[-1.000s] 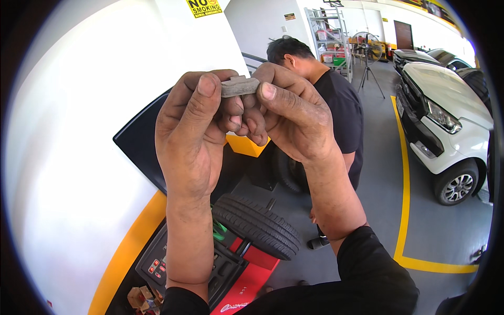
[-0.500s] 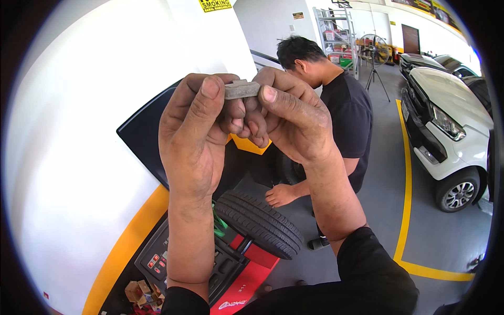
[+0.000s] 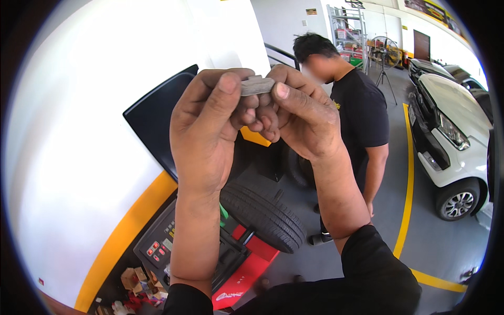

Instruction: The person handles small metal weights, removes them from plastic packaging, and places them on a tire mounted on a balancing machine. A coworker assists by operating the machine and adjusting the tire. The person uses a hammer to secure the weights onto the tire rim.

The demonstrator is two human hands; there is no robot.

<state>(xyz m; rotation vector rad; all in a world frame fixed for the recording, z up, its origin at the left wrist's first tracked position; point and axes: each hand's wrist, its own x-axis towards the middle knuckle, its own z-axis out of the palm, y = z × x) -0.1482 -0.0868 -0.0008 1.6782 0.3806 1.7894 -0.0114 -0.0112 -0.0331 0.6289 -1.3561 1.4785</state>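
Both my hands are raised in front of the camera, pinching one small flat grey metal strip (image 3: 256, 85) between them. My left hand (image 3: 207, 131) grips its left end with thumb and fingers. My right hand (image 3: 299, 115) grips the right end, thumb on top. Only the strip's top face shows; the rest is hidden by my fingers. Below my hands a black tyre (image 3: 262, 215) sits on a red and black wheel-balancing machine (image 3: 236, 268).
A person in a black T-shirt (image 3: 362, 115) stands just behind the tyre. A white car (image 3: 454, 136) is parked at the right beyond a yellow floor line (image 3: 404, 210). A white wall with a yellow stripe (image 3: 79, 157) fills the left. Shelves stand far back.
The person in black has straightened up from bending over the tyre. My hands keep the same hold on the strip, shifted slightly right in view.
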